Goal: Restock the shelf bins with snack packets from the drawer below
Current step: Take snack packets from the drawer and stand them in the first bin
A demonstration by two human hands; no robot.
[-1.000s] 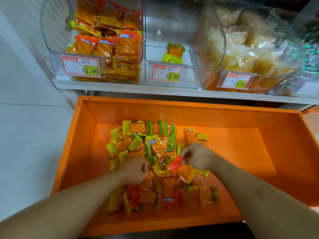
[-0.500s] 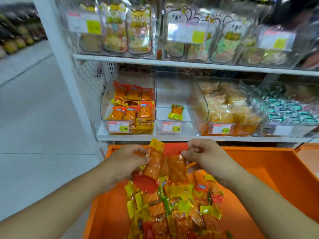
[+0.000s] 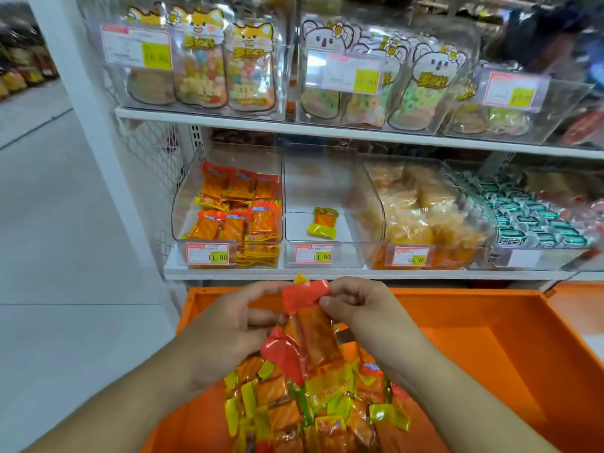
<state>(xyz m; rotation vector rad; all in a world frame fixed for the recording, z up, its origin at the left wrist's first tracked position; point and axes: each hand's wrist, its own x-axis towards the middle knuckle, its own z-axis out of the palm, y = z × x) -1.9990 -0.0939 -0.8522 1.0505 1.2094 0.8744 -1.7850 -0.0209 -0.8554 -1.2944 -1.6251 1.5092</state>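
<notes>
Snack packets [image 3: 310, 341] hang bunched over the orange drawer [image 3: 490, 354], the left hand [image 3: 228, 325] at nine o'clock pinching them, the right hand [image 3: 366, 308] at three gripping the crinkled red end. Likely light, soft and slippery; sealed ends suit holding. Near-empty bin [image 3: 323, 246] at twelve.

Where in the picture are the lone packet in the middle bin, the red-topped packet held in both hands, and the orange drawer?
Lone packet [image 3: 323, 223]: head view, its orange body.
Red-topped packet [image 3: 305, 294]: head view, its red top flap.
Orange drawer [image 3: 457, 297]: head view, bare back rim.
</notes>
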